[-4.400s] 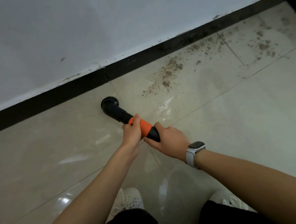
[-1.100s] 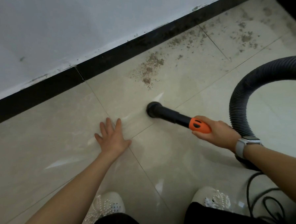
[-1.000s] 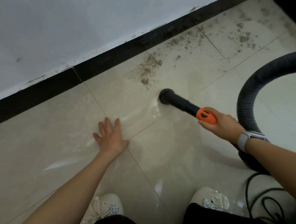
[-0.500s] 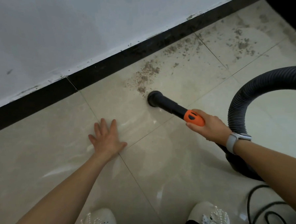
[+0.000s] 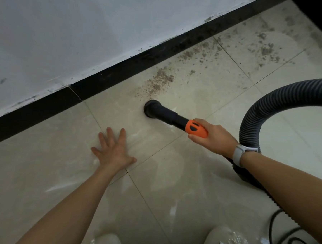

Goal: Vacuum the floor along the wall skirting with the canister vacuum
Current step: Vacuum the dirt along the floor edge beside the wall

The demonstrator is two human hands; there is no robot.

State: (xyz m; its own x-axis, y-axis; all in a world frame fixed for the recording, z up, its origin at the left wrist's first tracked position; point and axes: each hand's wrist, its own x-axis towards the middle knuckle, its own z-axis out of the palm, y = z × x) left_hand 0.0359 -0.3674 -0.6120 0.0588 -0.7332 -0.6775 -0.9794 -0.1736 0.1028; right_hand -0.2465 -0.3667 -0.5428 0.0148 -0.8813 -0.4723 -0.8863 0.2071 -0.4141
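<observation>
My right hand (image 5: 213, 137) grips the orange handle (image 5: 196, 128) of the vacuum's black nozzle tube (image 5: 168, 115). Its round mouth (image 5: 151, 108) rests on the beige tile just below a patch of brown dirt (image 5: 159, 81). The black skirting (image 5: 121, 73) runs diagonally under the white wall. My left hand (image 5: 114, 151) lies flat on the floor with fingers spread, left of the nozzle. The ribbed grey hose (image 5: 265, 108) arcs from behind my right wrist off the right edge.
More dirt (image 5: 266, 49) is scattered along the skirting toward the upper right. A black power cord (image 5: 288, 240) coils on the floor at the lower right. My two white shoes (image 5: 228, 243) show at the bottom edge.
The nozzle has slid left and toward the skirting, its mouth now at the edge of the nearest dirt patch. My left hand stays flat on the tile. Earlier both hands gripped the nozzle.
</observation>
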